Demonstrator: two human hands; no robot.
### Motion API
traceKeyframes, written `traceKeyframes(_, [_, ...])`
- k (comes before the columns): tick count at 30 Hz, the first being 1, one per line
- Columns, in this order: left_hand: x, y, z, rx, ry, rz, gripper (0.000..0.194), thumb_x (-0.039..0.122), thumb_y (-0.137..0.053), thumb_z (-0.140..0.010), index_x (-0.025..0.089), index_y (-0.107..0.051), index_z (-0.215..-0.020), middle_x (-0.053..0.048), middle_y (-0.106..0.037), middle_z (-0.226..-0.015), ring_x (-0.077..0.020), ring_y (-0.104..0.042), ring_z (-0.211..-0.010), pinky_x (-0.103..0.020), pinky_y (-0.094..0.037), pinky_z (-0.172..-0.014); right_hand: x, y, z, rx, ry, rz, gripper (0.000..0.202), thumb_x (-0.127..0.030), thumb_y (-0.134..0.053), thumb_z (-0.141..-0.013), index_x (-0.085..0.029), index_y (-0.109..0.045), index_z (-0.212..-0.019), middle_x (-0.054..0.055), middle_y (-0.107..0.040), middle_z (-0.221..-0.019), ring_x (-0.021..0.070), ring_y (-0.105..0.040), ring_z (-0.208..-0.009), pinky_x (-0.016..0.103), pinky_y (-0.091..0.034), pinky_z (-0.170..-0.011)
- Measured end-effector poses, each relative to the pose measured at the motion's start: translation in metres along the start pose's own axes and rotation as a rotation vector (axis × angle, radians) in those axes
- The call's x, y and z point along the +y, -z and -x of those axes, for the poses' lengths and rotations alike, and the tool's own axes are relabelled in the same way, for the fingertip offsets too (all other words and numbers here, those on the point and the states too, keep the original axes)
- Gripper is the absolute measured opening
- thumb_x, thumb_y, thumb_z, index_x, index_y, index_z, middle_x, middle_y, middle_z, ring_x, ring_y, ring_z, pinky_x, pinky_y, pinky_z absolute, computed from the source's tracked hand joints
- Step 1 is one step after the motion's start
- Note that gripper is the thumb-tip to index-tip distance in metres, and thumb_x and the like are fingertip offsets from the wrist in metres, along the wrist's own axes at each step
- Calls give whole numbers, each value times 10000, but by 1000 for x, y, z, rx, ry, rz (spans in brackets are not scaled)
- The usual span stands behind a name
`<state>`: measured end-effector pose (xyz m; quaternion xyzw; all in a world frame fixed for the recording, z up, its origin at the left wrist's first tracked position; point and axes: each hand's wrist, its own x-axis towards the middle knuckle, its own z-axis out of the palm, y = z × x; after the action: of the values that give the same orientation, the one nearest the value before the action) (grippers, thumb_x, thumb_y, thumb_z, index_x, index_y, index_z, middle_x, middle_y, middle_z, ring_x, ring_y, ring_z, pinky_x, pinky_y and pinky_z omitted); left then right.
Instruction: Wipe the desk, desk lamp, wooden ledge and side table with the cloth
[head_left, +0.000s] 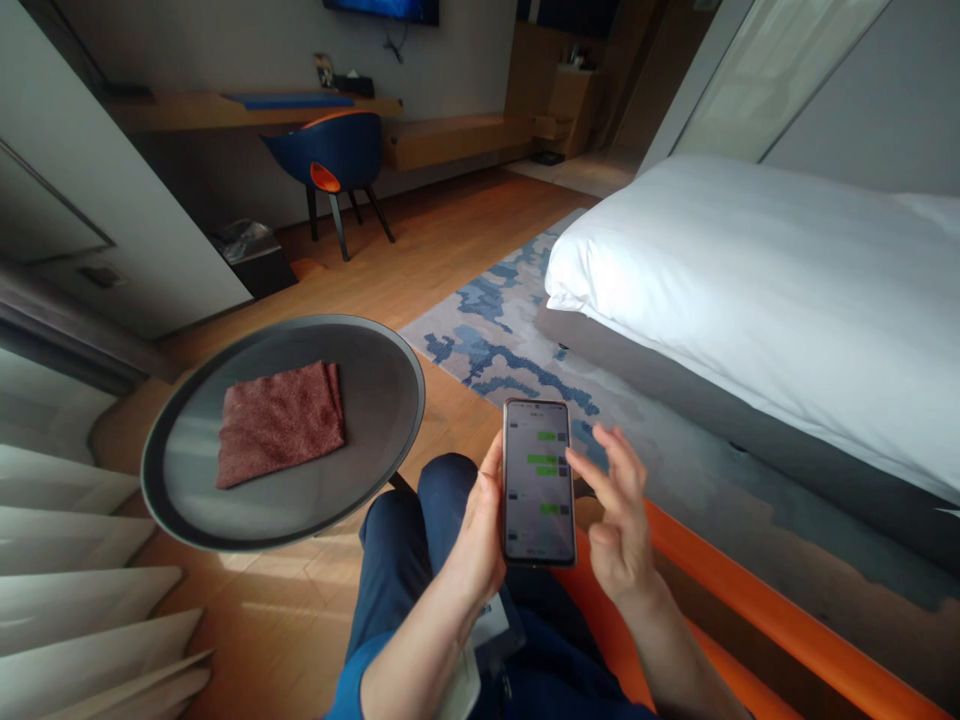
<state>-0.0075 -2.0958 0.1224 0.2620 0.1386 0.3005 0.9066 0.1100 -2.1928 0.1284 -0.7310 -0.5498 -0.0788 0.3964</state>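
Note:
My left hand (480, 530) is wrapped round the left side of a phone (539, 485), which stands upright above my lap with its lit screen facing me. Green message bubbles show on the screen. Beside the phone's right edge is my right hand (619, 515), fingers apart, its index fingertip at or just over the screen edge; whether it touches cannot be told. A folded reddish-brown cloth (281, 425) lies on a round dark table (375, 380) to the left.
A white bed (750, 270) fills the right side, with a patterned rug (487, 320) beside it. A blue chair (341, 150) stands at a desk (172, 112). White curtains (75, 580) hang at the left. An orange armrest (750, 590) is at my right.

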Motion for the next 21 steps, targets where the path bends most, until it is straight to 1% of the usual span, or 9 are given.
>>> traceKeyframes(2, [-2, -1, 1, -4, 2, -7, 625, 607, -420, -891, 248, -410, -1403, -57, -436, -1478, -266, -380, -1368, -399, -348, -1128, 0, 2, -9, -11, 46, 54, 688, -674, -143, -910, -279, -514, -1334, 91, -273, -1520, 370, -193, -1415, 640, -204, -1104])
traceKeyframes(4, [-3, -1, 2, 9, -1, -28, 617, 607, -420, -892, 238, -437, -1386, -51, -420, -1490, -252, -344, -1390, -376, -307, -1154, 0, 3, -18, -37, 78, 103, 703, -673, -137, -908, -269, -506, -1349, 95, -240, -1536, 373, -163, -1425, 640, -203, -1113])
traceKeyframes(7, [-5, 0, 3, 7, 1, -62, 636, 640, -423, -873, 243, -460, -1369, -45, -396, -1507, -244, -292, -1417, -359, -244, -1182, -1, 1, -30, -111, 120, 172, 730, -682, -142, -899, -246, -482, -1375, 111, -186, -1555, 389, -124, -1431, 655, -224, -1105])
traceKeyframes(10, [-8, 4, 3, 12, 2, -105, 677, 670, -421, -856, 242, -451, -1380, -45, -359, -1528, -242, -258, -1431, -349, -202, -1193, -3, -4, -38, -185, 169, 239, 742, -682, -152, -894, -227, -453, -1397, 148, -146, -1561, 415, -119, -1425, 687, -261, -1062])
traceKeyframes(14, [-10, 9, 2, 49, 0, -145, 703, 681, -415, -852, 236, -436, -1397, -57, -361, -1525, -256, -265, -1426, -363, -219, -1184, -6, -9, -43, -254, 174, 303, 755, -685, -133, -891, -229, -415, -1422, 177, -133, -1558, 447, -124, -1415, 741, -289, -990])
traceKeyframes(17, [-12, 11, 2, 69, 9, -152, 703, 681, -403, -857, 236, -433, -1400, -60, -355, -1529, -256, -269, -1425, -367, -214, -1184, -7, -11, -45, -262, 171, 322, 763, -687, -128, -891, -220, -417, -1419, 191, -138, -1554, 451, -125, -1414, 749, -291, -976])
traceKeyframes(21, [-12, 11, 3, 71, 21, -156, 717, 680, -391, -863, 225, -404, -1416, -53, -325, -1544, -229, -233, -1439, -343, -184, -1193, -7, -13, -45, -271, 166, 324, 756, -684, -145, -894, -210, -418, -1417, 207, -156, -1544, 448, -125, -1414, 744, -302, -967])
